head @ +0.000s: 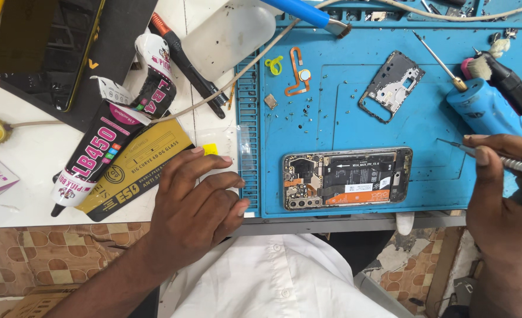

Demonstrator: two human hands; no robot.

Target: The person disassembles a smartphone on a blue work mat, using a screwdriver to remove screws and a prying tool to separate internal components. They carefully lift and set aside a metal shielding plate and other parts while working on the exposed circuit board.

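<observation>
An opened phone (347, 178) lies back-up on the blue work mat (343, 112), its boards and flex cables bared. My right hand (502, 200) is to its right, shut on a thin metal tool (496, 158) whose tip points left toward the phone. My left hand (193, 203) rests flat at the mat's left edge, fingers spread on a clear plastic sleeve (231, 159), holding nothing. A removed grey inner frame (392, 86) lies on the mat above the phone.
Two glue tubes (96, 156) and a yellow screen-protector packet (137, 168) lie left of the mat. A black phone (49, 47) sits at top left. A blue powered tool (488, 109), a screwdriver (440, 59), an orange flex cable (298, 73) and small screws lie on the mat.
</observation>
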